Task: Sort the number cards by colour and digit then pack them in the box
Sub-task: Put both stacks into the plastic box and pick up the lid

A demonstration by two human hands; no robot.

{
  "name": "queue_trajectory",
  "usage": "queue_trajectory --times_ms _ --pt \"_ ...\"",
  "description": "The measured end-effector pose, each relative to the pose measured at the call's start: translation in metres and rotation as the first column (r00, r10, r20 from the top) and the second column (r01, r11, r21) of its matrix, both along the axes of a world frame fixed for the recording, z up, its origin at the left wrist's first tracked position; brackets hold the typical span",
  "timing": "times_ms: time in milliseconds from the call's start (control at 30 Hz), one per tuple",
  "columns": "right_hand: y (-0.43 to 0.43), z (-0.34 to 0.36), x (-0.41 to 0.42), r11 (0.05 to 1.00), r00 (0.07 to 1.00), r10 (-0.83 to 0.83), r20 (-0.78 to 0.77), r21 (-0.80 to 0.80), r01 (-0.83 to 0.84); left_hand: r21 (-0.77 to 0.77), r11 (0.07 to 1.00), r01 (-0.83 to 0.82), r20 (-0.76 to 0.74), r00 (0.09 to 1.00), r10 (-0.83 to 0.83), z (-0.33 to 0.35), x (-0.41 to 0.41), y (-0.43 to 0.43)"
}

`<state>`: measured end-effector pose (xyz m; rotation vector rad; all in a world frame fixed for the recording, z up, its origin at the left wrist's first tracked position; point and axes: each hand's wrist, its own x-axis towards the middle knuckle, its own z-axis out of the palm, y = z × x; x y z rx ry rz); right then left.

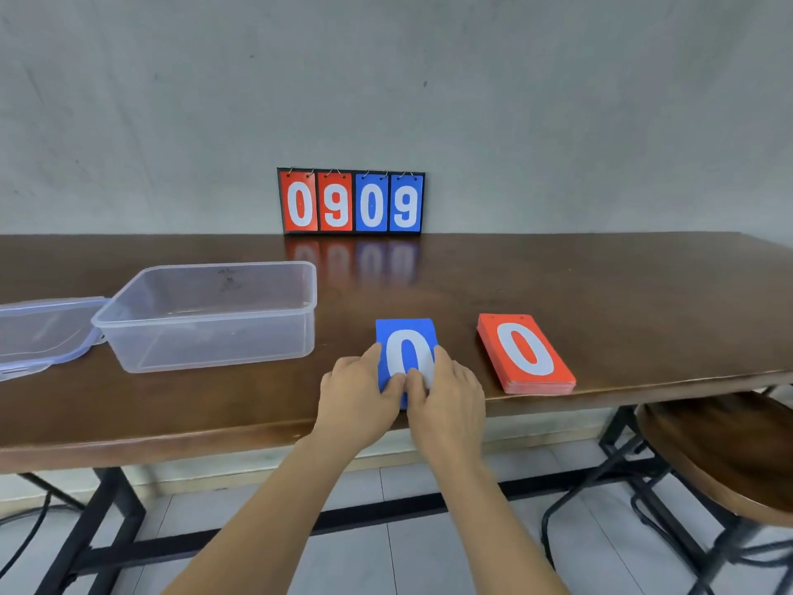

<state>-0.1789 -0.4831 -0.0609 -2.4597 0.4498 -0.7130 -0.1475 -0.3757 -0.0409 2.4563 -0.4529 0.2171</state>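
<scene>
Closest in, two bare forearms reach up from the bottom of the view over a tiled floor and the black legs under the table. A round wooden stool stands low on the right.

Both hands meet at the near edge of the brown table, on the blue pile. The left hand holds its left side, with the fingers curled along that edge and the thumb laid across the top card. The right hand grips the right side the same way, and its thumb touches the left thumb over the foot of the white 0. The hands cover the pile's near end, so its thickness is hard to judge, though a blue edge shows between the thumbs.

Just right of the hands and apart from them, the red pile lies flat with a 0 on top. Its many card edges show at the near side.

Left of the hands stands the clear plastic box, open, with nothing visible in it. Its lid lies against the box's left side.

Farthest back, a small flip scoreboard leans upright against the grey wall, reading 0 9 in red and 0 9 in blue.
</scene>
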Motion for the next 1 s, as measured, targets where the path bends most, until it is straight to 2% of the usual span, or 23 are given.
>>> queue_trajectory --times_ms 133,233,333,467,600,667,767,833,1000 --pt "0.023 -0.012 -0.013 0.988 0.984 -0.135 0.115 0.089 0.125 -0.064 0.997 0.035 -0.083 0.996 -0.040 0.002 -0.008 0.009" --pt "0.034 -0.018 -0.019 0.973 0.976 -0.185 0.110 0.162 0.166 -0.212 0.975 0.073 -0.216 0.969 -0.120 0.005 -0.013 0.015" --pt "0.040 -0.025 -0.025 0.956 0.956 -0.164 0.244 0.279 0.093 -0.247 0.966 0.082 -0.260 0.954 -0.147 0.003 -0.011 0.019" --pt "0.037 -0.032 -0.028 0.938 0.928 -0.089 0.361 0.343 -0.044 -0.332 0.936 0.116 -0.283 0.935 -0.216 0.007 -0.010 0.015" --pt "0.027 -0.017 -0.031 0.874 0.949 0.006 0.315 0.460 -0.158 -0.366 0.923 0.118 -0.183 0.963 -0.196 0.003 -0.013 0.012" --pt "0.019 -0.001 -0.026 0.880 0.953 0.077 0.295 0.430 -0.204 -0.386 0.915 0.117 -0.110 0.979 -0.172 0.007 -0.014 0.010" --pt "0.009 0.027 -0.008 0.890 0.946 0.174 0.273 0.368 -0.270 -0.417 0.897 0.145 0.087 0.989 -0.119 0.017 -0.006 0.006" --pt "0.006 0.039 0.006 0.889 0.929 0.217 0.301 0.333 -0.315 -0.419 0.894 0.158 0.169 0.981 -0.094 0.021 0.003 0.005" --pt "0.003 0.027 0.021 0.875 0.920 0.282 0.271 0.320 -0.362 -0.438 0.893 0.107 0.118 0.991 -0.060 0.006 0.014 0.007"
